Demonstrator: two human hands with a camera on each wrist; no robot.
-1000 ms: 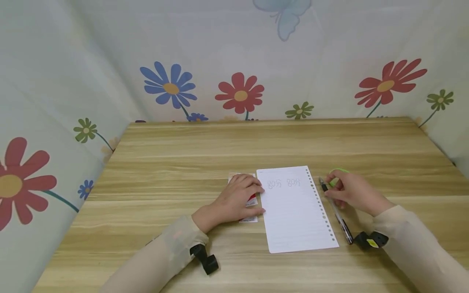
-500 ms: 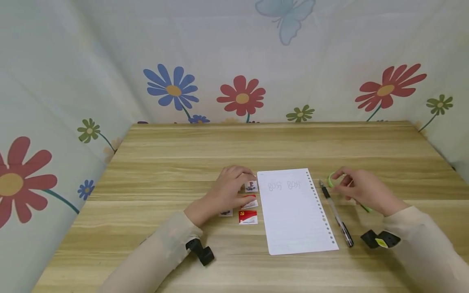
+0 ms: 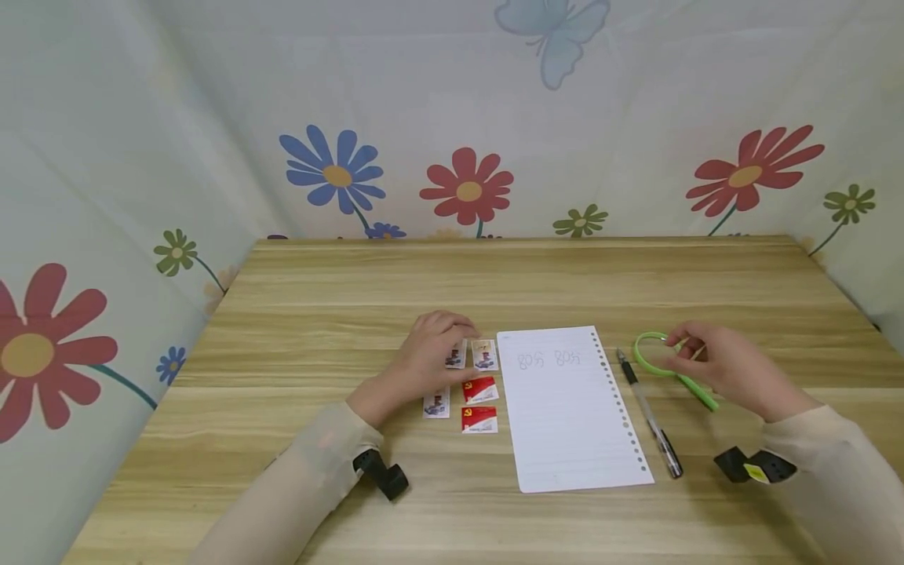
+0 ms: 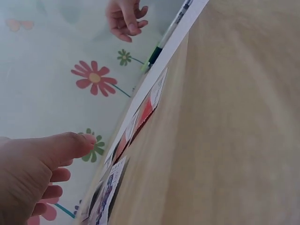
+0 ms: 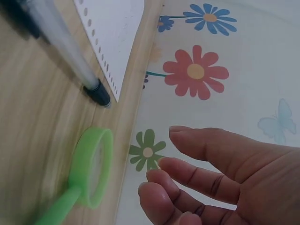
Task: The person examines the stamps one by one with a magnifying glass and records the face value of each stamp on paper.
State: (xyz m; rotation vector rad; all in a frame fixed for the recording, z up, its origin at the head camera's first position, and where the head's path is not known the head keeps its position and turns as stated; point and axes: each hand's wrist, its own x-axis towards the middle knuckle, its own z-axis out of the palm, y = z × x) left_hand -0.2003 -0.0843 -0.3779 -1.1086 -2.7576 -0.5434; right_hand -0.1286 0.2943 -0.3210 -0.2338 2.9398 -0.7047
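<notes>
My left hand (image 3: 424,357) hovers over several small stamps, its fingers loosely bent and holding nothing. Two red-and-white stamps (image 3: 479,420) lie nearest me. Beyond them is a pale stamp with a small picture (image 3: 485,355), with another like it (image 3: 436,403) by the left wrist; one more is partly covered by the left fingers. On the right, my right hand (image 3: 734,369) is raised above a green magnifying glass (image 3: 699,391), overlapping its ring in the head view. In the right wrist view, air shows between its loosely bent fingers and the magnifying glass (image 5: 77,164).
Between the hands lies a sheet of lined paper (image 3: 572,424) with punched holes down its right side and faint handwriting near the top. An uncapped black pen (image 3: 651,420) rests along that edge. A flowered cloth (image 3: 395,94) hangs behind the wooden table (image 3: 395,290).
My left hand has drawn leftward off the paper's edge, uncovering stamps. Moving right, my right hand has left the pen's side, and more of the magnifying glass shows.
</notes>
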